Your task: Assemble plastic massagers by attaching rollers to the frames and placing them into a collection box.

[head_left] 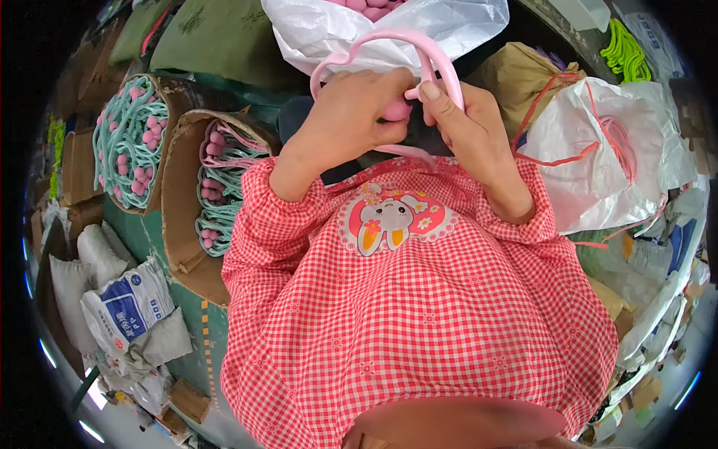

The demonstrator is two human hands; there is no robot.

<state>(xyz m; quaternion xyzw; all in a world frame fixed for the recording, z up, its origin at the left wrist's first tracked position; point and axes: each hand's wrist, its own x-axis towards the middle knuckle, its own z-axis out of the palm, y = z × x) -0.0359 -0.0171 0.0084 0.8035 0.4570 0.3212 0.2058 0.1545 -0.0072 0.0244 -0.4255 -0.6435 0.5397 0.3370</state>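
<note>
A thick, smooth pink cord [404, 34] arches above my hands and runs down between them, with a lower part hanging near my lap. My left hand [351, 112] is closed, its fingers curled round a pink ball [396, 111]. In my right hand [475, 131] the cord is pinched under the thumb, and a short cord end sticks out toward the left hand. The two hands are close together but apart. Whether the ball is threaded on the cord is hidden by my left fingers.
Ahead stands a white sack [307, 30] holding pink balls. Cardboard boxes [183, 247] at the left hold bundled mint cords with pink balls. To the right are a white bag [561, 179] with red ties and a brown sack [508, 78]. Plastic packages [131, 307] lie at lower left.
</note>
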